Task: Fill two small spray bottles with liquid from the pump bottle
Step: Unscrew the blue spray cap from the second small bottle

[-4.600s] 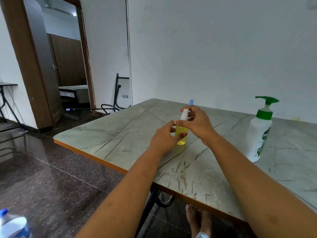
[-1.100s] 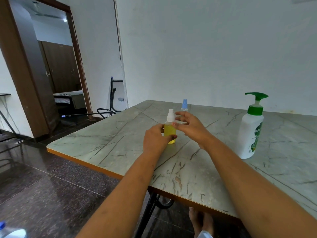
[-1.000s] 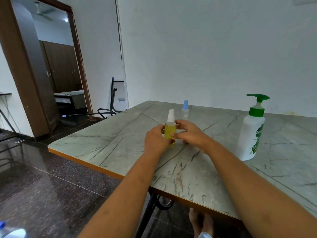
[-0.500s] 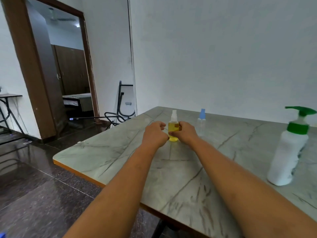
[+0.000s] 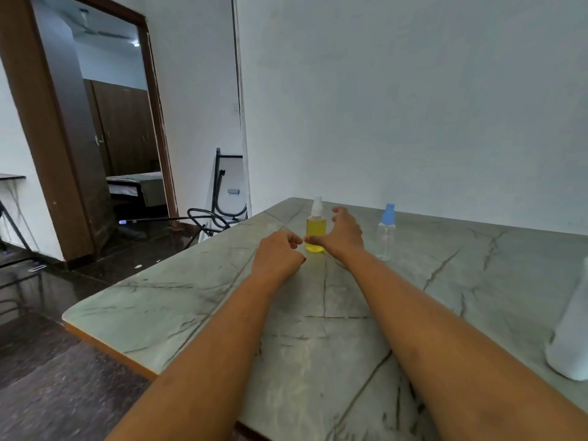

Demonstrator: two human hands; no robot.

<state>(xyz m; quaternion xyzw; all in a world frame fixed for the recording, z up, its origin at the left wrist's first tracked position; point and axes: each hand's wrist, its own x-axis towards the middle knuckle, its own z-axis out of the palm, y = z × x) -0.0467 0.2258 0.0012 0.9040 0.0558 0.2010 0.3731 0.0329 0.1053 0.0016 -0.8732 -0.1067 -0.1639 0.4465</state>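
Two small spray bottles stand upright on a grey-green, dark-veined stone-look table with an orange-brown edge (image 5: 197,300), towards its far side. One is a clear bottle full of yellow liquid with a white spray cap (image 5: 315,230); the other is a clear, empty-looking bottle with a pale blue spray cap (image 5: 386,233), set apart to its right. The right hand (image 5: 345,234) sits just to the right of the yellow bottle with its fingers spread and straight, gripping nothing; whether the thumb at the bottle's foot touches it cannot be told. The left hand (image 5: 277,254) hovers just before that bottle on its left, its fingers loosely curled and empty. At the right edge of the view stands the white plastic body of the pump bottle (image 5: 569,338), well apart from both hands, with its top cut off by the frame. A plain white wall (image 5: 413,106) rises behind the table. To the left a dark brown door frame (image 5: 47,154) opens onto a second room with a brown wardrobe (image 5: 124,128), a low bed (image 5: 136,186) and a ceiling fan (image 5: 92,28). A black metal folding frame (image 5: 219,192) leans by the wall corner above a dark polished floor (image 5: 47,393).
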